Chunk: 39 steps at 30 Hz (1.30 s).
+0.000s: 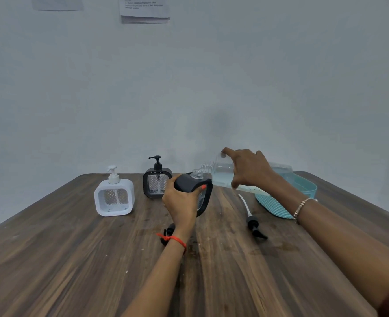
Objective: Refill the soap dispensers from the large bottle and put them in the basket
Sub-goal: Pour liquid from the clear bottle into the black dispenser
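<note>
The job looks barely begun: the left hand [179, 200] grips an uncapped black dispenser [186, 183] at mid-desk, the right hand [248, 170] holds the large bottle [221, 173] tipped mouth-to-neck, two pump-topped dispensers [114, 194] stand behind, and the basket [308, 186] shows none inside.

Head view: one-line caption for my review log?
Right hand holds the large bottle tilted, mouth at the neck of the black dispenser gripped by the left hand.
</note>
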Available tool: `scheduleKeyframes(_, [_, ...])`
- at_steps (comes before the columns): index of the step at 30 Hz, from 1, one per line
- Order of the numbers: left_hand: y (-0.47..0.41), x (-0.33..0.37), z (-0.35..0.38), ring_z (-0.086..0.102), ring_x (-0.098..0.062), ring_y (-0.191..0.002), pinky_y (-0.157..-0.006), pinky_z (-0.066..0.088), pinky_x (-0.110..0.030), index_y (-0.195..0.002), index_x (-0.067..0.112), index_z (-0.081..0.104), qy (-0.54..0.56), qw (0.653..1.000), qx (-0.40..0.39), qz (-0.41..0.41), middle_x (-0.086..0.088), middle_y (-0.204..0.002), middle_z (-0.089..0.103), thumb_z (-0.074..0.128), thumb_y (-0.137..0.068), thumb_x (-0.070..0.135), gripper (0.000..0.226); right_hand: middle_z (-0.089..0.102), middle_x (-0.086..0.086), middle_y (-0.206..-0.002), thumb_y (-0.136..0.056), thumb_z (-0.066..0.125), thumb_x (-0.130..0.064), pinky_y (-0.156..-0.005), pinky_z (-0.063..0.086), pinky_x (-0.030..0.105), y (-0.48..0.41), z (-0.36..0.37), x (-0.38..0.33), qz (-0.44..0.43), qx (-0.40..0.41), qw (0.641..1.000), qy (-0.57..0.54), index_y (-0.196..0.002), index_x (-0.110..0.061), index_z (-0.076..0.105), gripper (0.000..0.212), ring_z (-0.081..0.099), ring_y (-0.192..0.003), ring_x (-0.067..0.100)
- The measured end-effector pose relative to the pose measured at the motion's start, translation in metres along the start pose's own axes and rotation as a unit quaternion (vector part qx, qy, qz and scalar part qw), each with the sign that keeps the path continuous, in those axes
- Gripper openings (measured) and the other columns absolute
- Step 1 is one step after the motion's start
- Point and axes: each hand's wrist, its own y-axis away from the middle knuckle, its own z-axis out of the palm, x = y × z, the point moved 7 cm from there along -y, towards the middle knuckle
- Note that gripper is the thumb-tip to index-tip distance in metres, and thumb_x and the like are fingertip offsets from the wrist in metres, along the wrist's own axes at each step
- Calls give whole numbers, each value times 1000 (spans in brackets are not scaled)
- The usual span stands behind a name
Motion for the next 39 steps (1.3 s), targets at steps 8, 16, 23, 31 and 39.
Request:
scheduleKeyframes(8, [-7,-3,-6,53,-11,-86,-58,40,4,-109,9,63,-6,1000,13,-18,5,-92,56,90,-54,18,61,46,-11,-67,-57,82,-24,-71,30,30,0,10,3,6,-7,999,-52,-125,-25,38,81,46,-79,17])
scheduleKeyframes(16, [-21,-17,-16,64,-18,-85,-73,52,-25,-98,17,65,36,996,5,-80,0,-91,67,92,-51,19,55,60,3,-81,-51,87,-27,-61,44,28,-3,21,10,32,15,978,-206,-117,-24,43,79,54,-75,19])
scheduleKeyframes(23, [-33,-23,-20,67,-34,-93,-82,56,-48,-95,9,68,118,980,-66,-145,-14,-95,71,89,-52,7,47,63,4,-97,-48,91,-25,-69,47,28,2,40,26,88,75,883,-455,-107,-28,52,70,60,-88,19])
scheduleKeyframes(31, [-51,-22,-43,69,-21,-73,-59,57,-26,-96,6,69,144,973,-105,-149,-10,-88,72,84,-57,-2,43,69,-6,-104,-40,91,-35,-78,58,38,4,86,31,108,74,806,-578,-104,-36,57,73,68,-93,13])
scheduleKeyframes(39, [-58,-29,-52,70,-12,-63,-53,54,-20,-84,14,70,159,967,-127,-153,2,-70,74,80,-59,-7,34,70,-22,-91,-45,92,-19,-57,51,10,1,108,24,96,77,775,-620,-98,-38,59,65,68,-80,-3])
